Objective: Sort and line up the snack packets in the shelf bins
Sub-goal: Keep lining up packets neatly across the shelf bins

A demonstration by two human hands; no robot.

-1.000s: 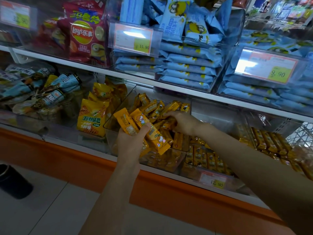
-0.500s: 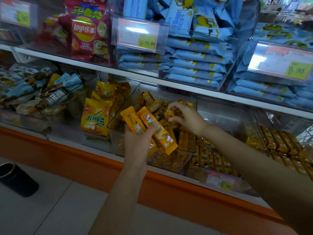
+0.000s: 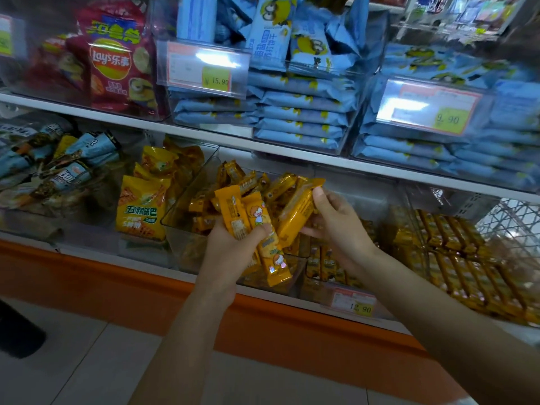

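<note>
My left hand [image 3: 230, 247] grips a small bunch of long orange snack packets [image 3: 233, 211] in front of the clear middle bin [image 3: 187, 206] on the lower shelf. My right hand [image 3: 336, 226] pinches another orange packet [image 3: 295, 214] by its top end and holds it tilted right beside the bunch. Several more orange packets [image 3: 242, 179] lie jumbled in that bin behind both hands. To the right, a bin holds orange packets in neat rows [image 3: 455, 238].
Yellow snack bags [image 3: 140, 209] fill the bin to the left, with blue-wrapped cones [image 3: 58, 162] further left. The upper shelf [image 3: 204, 135] carries red crisp bags [image 3: 117, 59] and stacked blue packets [image 3: 301, 112]. A price tag [image 3: 353, 302] sits on the lower edge. A dark object [image 3: 17, 331] stands on the floor.
My right hand has lifted an orange packet out of the bin and brought it toward the bunch in my left hand. The view has moved closer to the shelf.
</note>
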